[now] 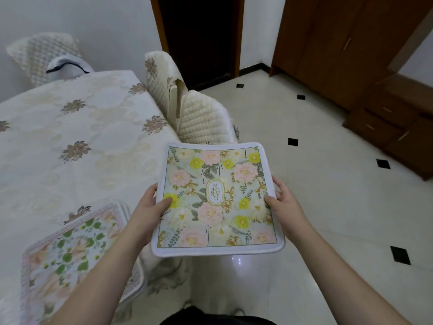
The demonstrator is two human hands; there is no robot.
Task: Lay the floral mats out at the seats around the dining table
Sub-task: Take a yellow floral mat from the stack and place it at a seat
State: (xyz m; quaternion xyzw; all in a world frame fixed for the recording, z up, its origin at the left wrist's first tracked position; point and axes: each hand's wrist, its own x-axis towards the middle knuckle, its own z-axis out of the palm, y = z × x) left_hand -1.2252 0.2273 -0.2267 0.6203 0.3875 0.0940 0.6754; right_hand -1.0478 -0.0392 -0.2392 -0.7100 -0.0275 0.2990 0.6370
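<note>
Floral mat (216, 198) between both hands (152, 205)

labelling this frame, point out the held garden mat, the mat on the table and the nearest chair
square floral GARDEN mat (218, 198): head view, oval label
green-leaf floral mat (70, 256): head view, centre
cream quilted chair (201, 118): head view, backrest

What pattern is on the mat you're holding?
Pink and yellow flowers on pale green, white border, on the held mat. Shows best in the head view.

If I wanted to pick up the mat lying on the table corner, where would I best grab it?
Probably by the near corner of the mat on the table, coming from the table's edge. It lies flat on the tablecloth, and that corner seems to jut past the edge, so fingers could slip under there. Two hands at opposite sides, as on the held mat, would keep it flat.
</note>
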